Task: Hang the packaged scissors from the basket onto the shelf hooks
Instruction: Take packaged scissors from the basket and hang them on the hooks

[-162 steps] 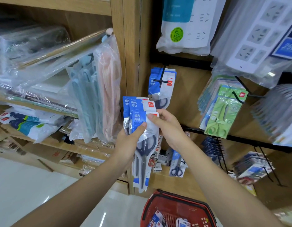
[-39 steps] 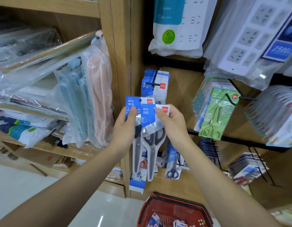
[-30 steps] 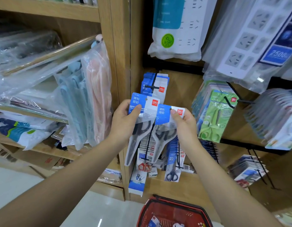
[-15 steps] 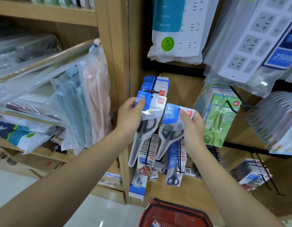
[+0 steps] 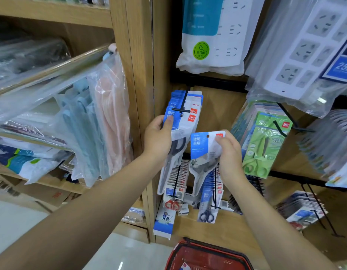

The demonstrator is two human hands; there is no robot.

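Blue-and-white scissors pack is held up at the black hook.
Left hand fingers pinch its top edge; right hand fingers pinch a second pack at 4 o'clock of it; red basket at 6 o'clock.

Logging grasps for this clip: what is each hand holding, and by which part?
The left hand pinches one scissors pack by its header card's left edge. The right hand pinches a second pack by its card's top right corner.
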